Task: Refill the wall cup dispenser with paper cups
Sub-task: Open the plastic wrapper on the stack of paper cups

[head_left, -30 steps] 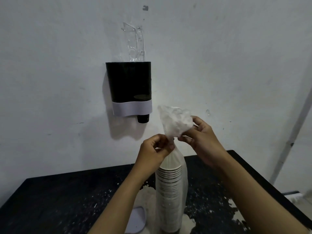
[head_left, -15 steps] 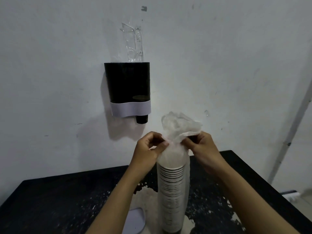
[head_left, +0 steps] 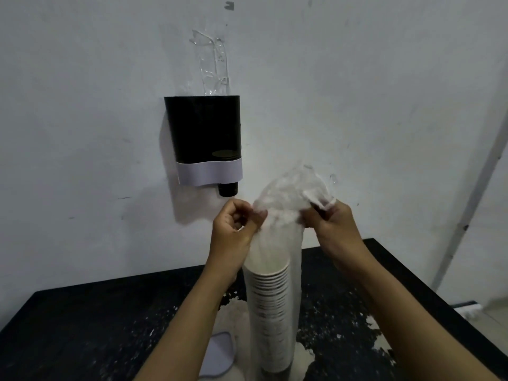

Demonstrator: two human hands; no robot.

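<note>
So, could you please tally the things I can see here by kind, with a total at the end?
Wall dispensers: 1, the black dispenser.
Sleeves of stacked paper cups: 1, the cup stack in its plastic bag, individual cups too blurred to count.
Tables: 1, the black table.
Hands: 2, left hand and right hand, both pinching the bag.
Total: 5.

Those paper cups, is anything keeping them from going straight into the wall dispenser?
Yes. The cup stack sits inside a plastic bag that the left hand and right hand pinch at its top. The dispenser hangs above, left.
</note>
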